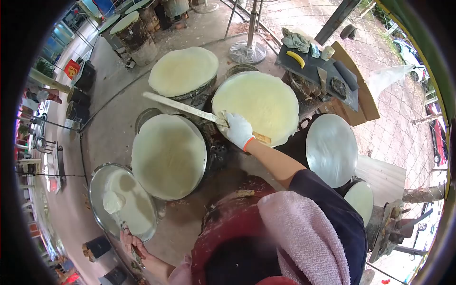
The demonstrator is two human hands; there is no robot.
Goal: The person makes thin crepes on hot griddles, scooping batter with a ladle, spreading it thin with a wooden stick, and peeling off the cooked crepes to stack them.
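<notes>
My left hand (134, 244) is closed around the handle of a ladle (113, 202). The ladle's bowl, coated in white batter, is over the wide metal basin (98, 183), where pale batter (137, 216) lies. In a white glove with an orange cuff, my right hand (239, 130) grips a long flat wooden stick (183, 108) coated with batter. It is above the near edge of a round griddle (259, 102) covered by a thin pale sheet. Two more coated griddles are close by, one at left (168, 156) and one behind (184, 71).
A greyish round griddle (331, 149) stands at right, with a smaller pale round (358, 202) nearer me. A dark board (304, 66) bears a yellow banana-shaped object (296, 59) and cloths. Beyond is a wire fence (394, 104). A pink towel (304, 228) hangs over my shoulder.
</notes>
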